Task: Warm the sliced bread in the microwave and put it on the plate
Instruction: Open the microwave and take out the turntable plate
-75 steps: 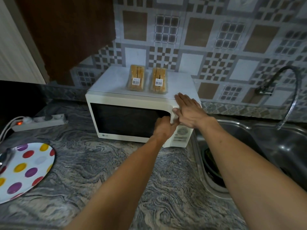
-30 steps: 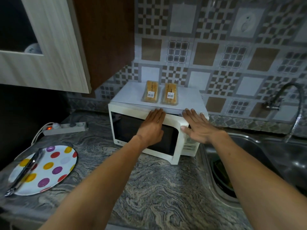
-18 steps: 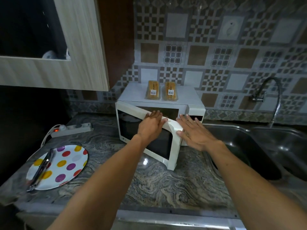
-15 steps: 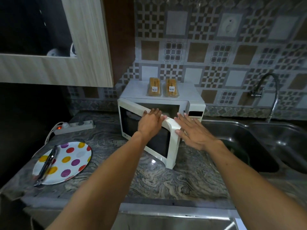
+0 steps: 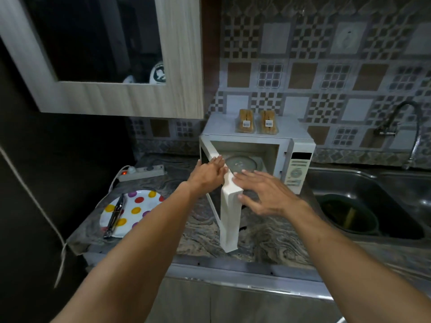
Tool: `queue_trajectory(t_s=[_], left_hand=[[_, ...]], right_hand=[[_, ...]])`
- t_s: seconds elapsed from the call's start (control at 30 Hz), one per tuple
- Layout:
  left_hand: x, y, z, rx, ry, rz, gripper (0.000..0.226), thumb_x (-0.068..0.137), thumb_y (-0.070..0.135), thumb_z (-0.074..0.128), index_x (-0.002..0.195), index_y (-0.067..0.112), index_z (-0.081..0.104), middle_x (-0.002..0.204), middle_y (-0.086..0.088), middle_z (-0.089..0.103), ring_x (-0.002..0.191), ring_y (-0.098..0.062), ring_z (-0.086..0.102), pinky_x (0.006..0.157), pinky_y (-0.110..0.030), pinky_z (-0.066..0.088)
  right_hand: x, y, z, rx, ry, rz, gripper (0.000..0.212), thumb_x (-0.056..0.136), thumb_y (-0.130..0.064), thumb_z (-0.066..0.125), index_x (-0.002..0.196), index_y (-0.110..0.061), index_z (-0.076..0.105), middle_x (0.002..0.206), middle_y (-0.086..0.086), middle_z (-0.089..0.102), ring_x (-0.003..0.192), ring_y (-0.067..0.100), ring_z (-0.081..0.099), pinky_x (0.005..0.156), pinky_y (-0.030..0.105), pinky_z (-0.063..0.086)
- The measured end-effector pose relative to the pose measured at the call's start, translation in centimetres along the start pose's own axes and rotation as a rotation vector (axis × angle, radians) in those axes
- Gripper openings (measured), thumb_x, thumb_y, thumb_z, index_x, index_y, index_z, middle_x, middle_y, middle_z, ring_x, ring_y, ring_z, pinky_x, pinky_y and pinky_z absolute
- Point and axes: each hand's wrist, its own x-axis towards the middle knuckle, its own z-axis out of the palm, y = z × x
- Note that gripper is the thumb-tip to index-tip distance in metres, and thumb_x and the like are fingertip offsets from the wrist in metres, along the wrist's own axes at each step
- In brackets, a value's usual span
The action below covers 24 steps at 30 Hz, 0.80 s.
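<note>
The microwave door [image 5: 229, 206] stands wide open, swung toward the person, w/ its free edge pointing at the camera. The left hand [image 5: 206, 177] rests on the top edge of the door, fingers fairly straight and laid over it, not curled around it. The right hand [image 5: 263, 194] is on the inner side of the door near the free edge, fingers spread and straight; the thumb seems to touch the door face. So both hands are flat and relaxed, they clamp nothing, and the door stands between them.

The sliced bread is in two clear packs on top of the microwave [image 5: 256, 145]: the left pack [image 5: 246, 121] and the right pack [image 5: 268, 122], side by side, just apart. Their long axes run front to back, away from the person. They lie above and behind the hands, a bit to the right of the left hand. I judge the right hand is nearer, esp. to the right pack, and it has a free way up over the cavity; the left one must go around the door.

Inside, the glass turntable [image 5: 240, 163] is bare. The dotted plate [image 5: 137, 209] sits on the table at the left, w/ tongs [image 5: 114, 217] on it, well apart from the bread.
</note>
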Motion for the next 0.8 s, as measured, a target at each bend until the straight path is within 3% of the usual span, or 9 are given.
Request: queue_trajectory(t_s=[0.2,0.37,0.5,0.67,0.8], left_hand=[[-2.6,-6.0,-2.6,-0.02,-0.127,-0.107,0.051,0.106,0.042,0.022,0.156,0.029,0.018,0.164,0.009,0.01,0.152,-0.02,0.006,0.12,-0.055,0.003],[-3.4,-9.4,-4.8,-0.012,-0.201,-0.18,0.049,0.105,0.044,0.026,0.154,0.034,0.023,0.162,-0.001,0.022,0.15,-0.026,0.014,0.12,-0.043,0.015],[-3.7,-9.6,-6.3,0.024,-0.224,-0.157,0.048,0.105,0.044,0.028,0.153,0.035,0.025,0.159,-0.003,0.029,0.147,-0.027,0.026,0.117,-0.041,0.02],[-2.7,-9.3,-7.6,0.013,-0.178,-0.183,0.048,0.097,0.051,0.048,0.14,0.031,0.052,0.141,0.0,0.055,0.124,-0.022,0.054,0.1,-0.035,0.039],[-0.5,-7.5,-9.0,0.161,-0.162,-0.071,0.036,0.094,0.042,0.057,0.118,0.019,0.07,0.119,-0.001,0.069,0.107,-0.021,0.064,0.095,-0.039,0.051]], right_hand=[[3.9,-5.8,1.2,0.034,-0.004,-0.143,0.062,0.096,-0.051,0.046,0.153,-0.032,0.035,0.159,-0.013,0.027,0.149,0.004,0.019,0.122,0.032,0.014],[6.5,-9.4,2.1,0.069,-0.002,-0.189,0.064,0.093,-0.05,0.048,0.153,-0.028,0.037,0.157,-0.007,0.035,0.147,0.007,0.027,0.121,0.034,0.021],[7.3,-10.2,2.4,0.07,0.025,-0.199,0.062,0.092,-0.047,0.049,0.15,-0.027,0.043,0.154,-0.007,0.043,0.142,0.009,0.037,0.118,0.035,0.027],[7.2,-8.6,2.0,0.065,0.047,-0.226,0.058,0.091,-0.041,0.05,0.148,-0.029,0.045,0.152,-0.009,0.044,0.142,0.007,0.037,0.118,0.034,0.027],[5.9,-5.1,2.7,0.093,0.101,-0.032,0.058,0.096,-0.042,0.047,0.152,-0.03,0.038,0.157,-0.012,0.035,0.145,0.006,0.03,0.121,0.032,0.016]])
